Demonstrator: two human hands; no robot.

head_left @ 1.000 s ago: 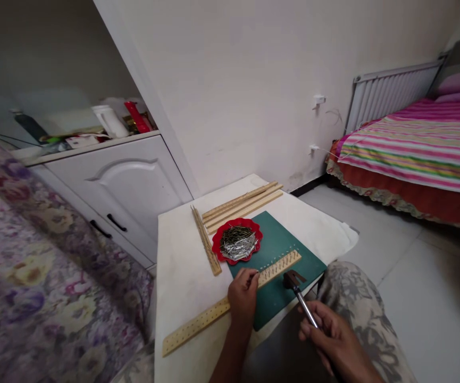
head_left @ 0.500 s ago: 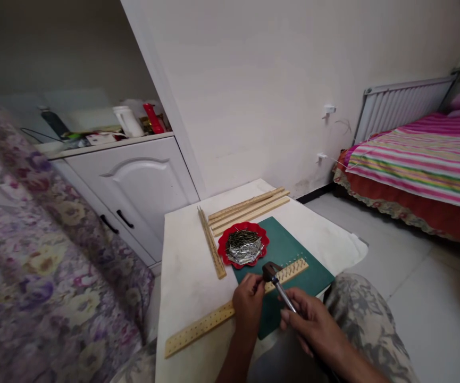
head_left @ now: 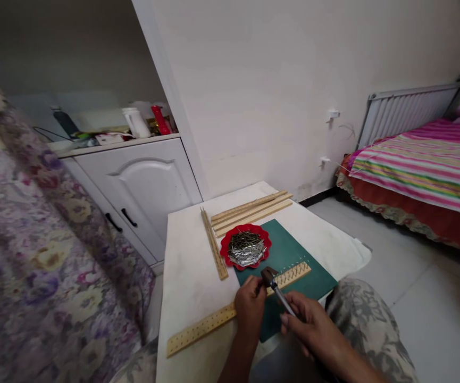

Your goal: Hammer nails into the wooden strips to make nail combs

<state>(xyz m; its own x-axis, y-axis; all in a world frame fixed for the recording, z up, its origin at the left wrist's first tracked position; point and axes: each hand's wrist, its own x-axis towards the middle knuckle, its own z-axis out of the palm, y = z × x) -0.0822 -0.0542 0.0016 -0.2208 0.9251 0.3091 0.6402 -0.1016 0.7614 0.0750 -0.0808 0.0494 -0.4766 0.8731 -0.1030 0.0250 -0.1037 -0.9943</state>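
A hammer [head_left: 279,294] is gripped by its handle in my right hand [head_left: 309,324], its head just beside my left fingertips. My left hand [head_left: 250,303] is closed in a pinch over a wooden strip [head_left: 201,328]; what the fingertips hold is hidden. The strip lies slantwise, its left part dotted with small holes. Several nails [head_left: 292,274] stand up in its right part, which rests on a green mat [head_left: 289,242]. Behind my left hand, a red scalloped dish [head_left: 225,249] holds a heap of loose nails [head_left: 248,249].
More wooden strips [head_left: 253,211] lie at the table's [head_left: 192,287] back, and another strip [head_left: 214,244] left of the dish. A white cabinet [head_left: 150,186] and flowered curtain [head_left: 74,266] stand left. The bed [head_left: 425,159] is at the right. My knee [head_left: 369,314] is beside the table's right edge.
The whole view has shifted slightly right and down. Both hands and the hammer keep nearly the same places over the strip; the hammer head stays by my left fingertips.
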